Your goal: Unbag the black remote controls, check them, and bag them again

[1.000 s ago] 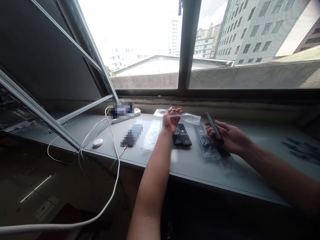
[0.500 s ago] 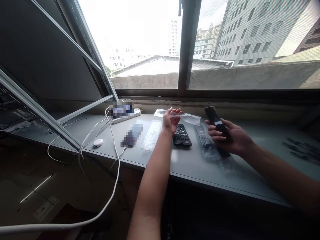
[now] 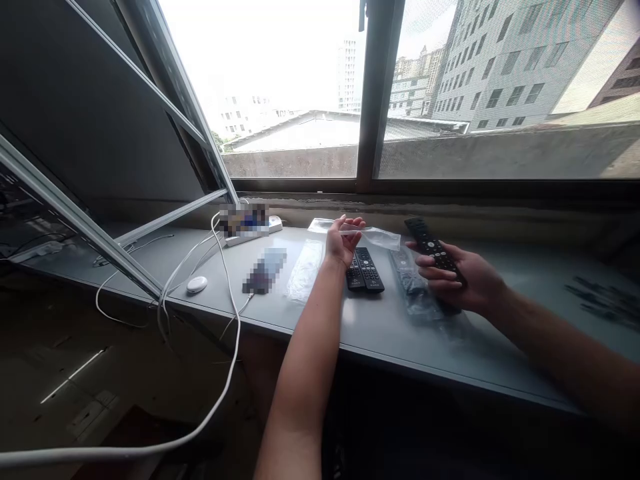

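Note:
My right hand (image 3: 475,277) is wrapped around a black remote control (image 3: 423,233), its button side toward me and its far end tilted up. Beneath it lie remotes in clear plastic sleeves (image 3: 414,290). Between the thumb and fingers of my left hand (image 3: 342,243) is a clear plastic bag (image 3: 381,237), stretching off to the right. Two bare black remotes (image 3: 370,272) lie side by side on the table, partly covered by my left wrist. Flat clear plastic bags (image 3: 304,272) rest left of that forearm.
A blurred phone (image 3: 265,270) on a cable and a round white object (image 3: 197,285) lie at left. Behind them is a white power strip (image 3: 274,225). A white cable (image 3: 233,373) hangs over the table's edge. Dark slender items (image 3: 607,300) lie far right; a metal frame (image 3: 170,205) leans left.
My right hand has turned the remote over: its back with a white label faced me before, and now its buttons do. My left hand and the bag stay nearly still.

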Action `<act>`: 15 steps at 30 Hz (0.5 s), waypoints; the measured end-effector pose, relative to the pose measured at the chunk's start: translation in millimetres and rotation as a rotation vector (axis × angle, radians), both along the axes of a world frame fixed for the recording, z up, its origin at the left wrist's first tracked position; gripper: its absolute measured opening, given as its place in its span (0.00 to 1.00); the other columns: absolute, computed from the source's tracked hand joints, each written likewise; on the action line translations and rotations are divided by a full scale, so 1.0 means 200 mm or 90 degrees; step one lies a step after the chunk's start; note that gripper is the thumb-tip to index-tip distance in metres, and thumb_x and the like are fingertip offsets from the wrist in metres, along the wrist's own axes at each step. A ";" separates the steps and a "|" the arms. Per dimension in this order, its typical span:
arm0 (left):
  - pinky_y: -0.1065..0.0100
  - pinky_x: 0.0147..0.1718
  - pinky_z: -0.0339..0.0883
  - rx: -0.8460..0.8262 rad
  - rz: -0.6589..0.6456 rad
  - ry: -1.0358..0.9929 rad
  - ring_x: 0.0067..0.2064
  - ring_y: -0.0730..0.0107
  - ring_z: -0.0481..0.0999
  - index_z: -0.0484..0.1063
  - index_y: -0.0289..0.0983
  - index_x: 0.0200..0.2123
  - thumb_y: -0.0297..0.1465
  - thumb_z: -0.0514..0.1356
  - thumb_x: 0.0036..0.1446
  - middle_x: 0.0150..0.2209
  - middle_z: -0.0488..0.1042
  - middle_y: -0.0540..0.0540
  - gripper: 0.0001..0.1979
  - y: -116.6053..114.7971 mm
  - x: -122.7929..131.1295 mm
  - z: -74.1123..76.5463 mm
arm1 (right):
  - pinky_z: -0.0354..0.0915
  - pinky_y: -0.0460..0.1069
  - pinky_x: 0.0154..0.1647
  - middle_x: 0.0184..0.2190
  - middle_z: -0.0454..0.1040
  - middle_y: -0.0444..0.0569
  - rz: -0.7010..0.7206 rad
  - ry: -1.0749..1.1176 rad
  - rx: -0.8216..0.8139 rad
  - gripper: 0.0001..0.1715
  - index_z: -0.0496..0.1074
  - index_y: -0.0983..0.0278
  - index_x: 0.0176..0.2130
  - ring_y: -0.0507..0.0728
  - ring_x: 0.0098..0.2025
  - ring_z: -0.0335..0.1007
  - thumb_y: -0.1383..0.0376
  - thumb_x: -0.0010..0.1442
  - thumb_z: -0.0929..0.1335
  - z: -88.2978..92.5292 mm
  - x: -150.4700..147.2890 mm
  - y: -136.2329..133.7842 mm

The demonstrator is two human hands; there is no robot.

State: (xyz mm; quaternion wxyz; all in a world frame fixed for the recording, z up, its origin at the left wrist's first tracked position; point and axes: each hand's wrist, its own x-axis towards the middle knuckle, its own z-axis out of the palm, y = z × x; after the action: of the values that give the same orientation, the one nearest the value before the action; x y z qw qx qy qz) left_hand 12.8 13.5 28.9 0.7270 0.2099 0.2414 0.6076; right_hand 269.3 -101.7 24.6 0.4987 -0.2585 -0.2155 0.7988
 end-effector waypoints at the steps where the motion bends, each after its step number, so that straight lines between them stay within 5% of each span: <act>1: 0.76 0.32 0.79 -0.008 0.004 0.002 0.41 0.69 0.89 0.78 0.36 0.41 0.33 0.62 0.77 0.43 0.87 0.41 0.10 0.00 0.00 0.00 | 0.67 0.43 0.12 0.31 0.71 0.46 0.008 -0.002 0.004 0.20 0.71 0.66 0.64 0.51 0.19 0.61 0.63 0.84 0.57 0.00 0.00 0.00; 7: 0.76 0.34 0.81 -0.042 0.052 -0.003 0.43 0.67 0.90 0.77 0.35 0.42 0.31 0.61 0.77 0.44 0.87 0.40 0.08 0.02 -0.01 -0.01 | 0.73 0.44 0.16 0.29 0.68 0.43 0.031 0.035 -0.026 0.13 0.71 0.59 0.51 0.52 0.22 0.65 0.53 0.82 0.66 0.01 -0.01 -0.02; 11: 0.73 0.39 0.84 -0.050 0.103 -0.032 0.49 0.63 0.90 0.77 0.36 0.48 0.30 0.58 0.78 0.50 0.87 0.38 0.08 0.03 -0.01 -0.01 | 0.73 0.43 0.15 0.38 0.76 0.49 0.025 -0.016 -0.043 0.09 0.71 0.59 0.57 0.54 0.28 0.74 0.60 0.81 0.67 0.03 -0.02 -0.04; 15: 0.72 0.38 0.85 -0.080 0.141 -0.061 0.54 0.61 0.90 0.76 0.37 0.54 0.35 0.51 0.83 0.57 0.85 0.36 0.14 0.03 -0.02 -0.01 | 0.75 0.45 0.15 0.44 0.80 0.57 0.010 -0.093 -0.055 0.18 0.71 0.63 0.64 0.56 0.29 0.77 0.58 0.84 0.62 0.05 -0.05 -0.04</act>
State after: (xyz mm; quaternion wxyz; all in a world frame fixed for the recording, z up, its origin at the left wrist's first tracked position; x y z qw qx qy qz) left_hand 8.6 18.9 27.1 0.6777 0.1065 0.2659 0.6773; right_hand 258.3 -110.4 34.0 0.4636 -0.3355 -0.2185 0.7904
